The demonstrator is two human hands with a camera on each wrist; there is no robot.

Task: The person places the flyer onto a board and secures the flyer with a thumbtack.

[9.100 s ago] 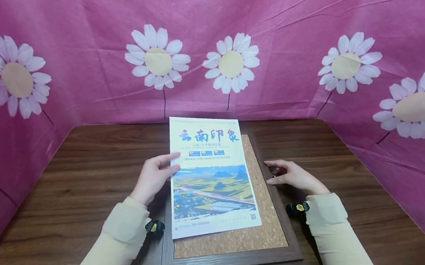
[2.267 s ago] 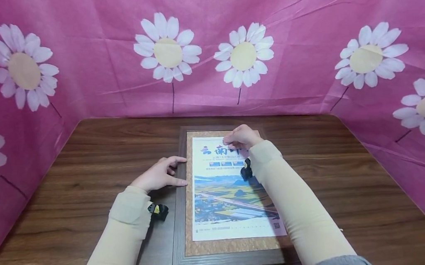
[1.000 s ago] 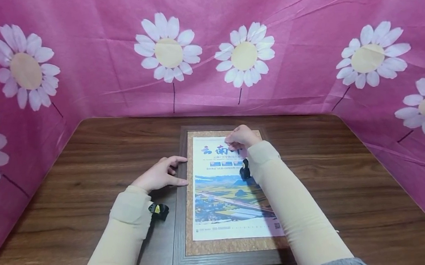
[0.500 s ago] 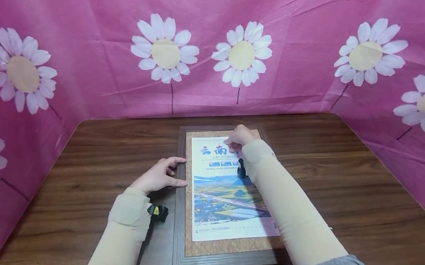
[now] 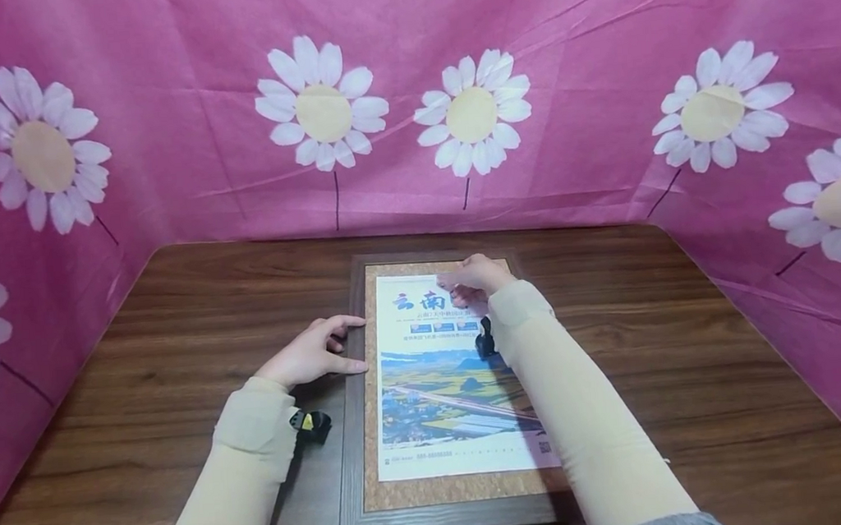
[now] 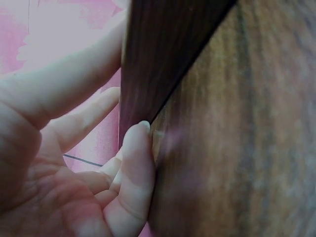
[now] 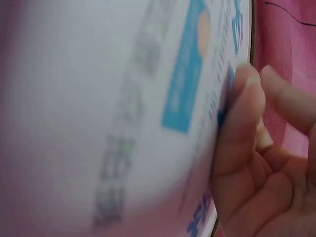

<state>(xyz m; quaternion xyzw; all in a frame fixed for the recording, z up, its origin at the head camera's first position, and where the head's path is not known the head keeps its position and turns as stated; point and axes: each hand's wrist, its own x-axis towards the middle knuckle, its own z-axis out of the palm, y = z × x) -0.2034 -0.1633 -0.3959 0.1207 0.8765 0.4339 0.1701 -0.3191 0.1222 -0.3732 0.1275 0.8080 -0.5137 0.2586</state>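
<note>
A printed poster (image 5: pixel 445 392) with a landscape picture and large Chinese characters lies on a cork board (image 5: pixel 438 492) with a dark wooden frame (image 5: pixel 441 520). My left hand (image 5: pixel 307 354) rests against the frame's left side, index finger and thumb spread along it; in the left wrist view, fingertips touch the frame (image 6: pixel 163 44) near the tabletop. My right hand (image 5: pixel 483 278) is bent over the poster's upper part, covering some characters. In the right wrist view, its thumb (image 7: pixel 239 118) and a fingertip come together at the paper (image 7: pixel 98 98); whether something small is between them is hidden.
A dark brown wooden table (image 5: pixel 696 373) carries the board. Pink cloth (image 5: pixel 217 122) printed with white daisies stands behind it and along both sides. My right sleeve (image 5: pixel 595 413) passes over the board's lower right part, with a black wrist camera (image 5: pixel 484 338) close above the poster.
Long ago the poster was raised at an angle in my left hand; now it lies straight on the cork, and my right hand has come to its top. The last second shows only slight shifts.
</note>
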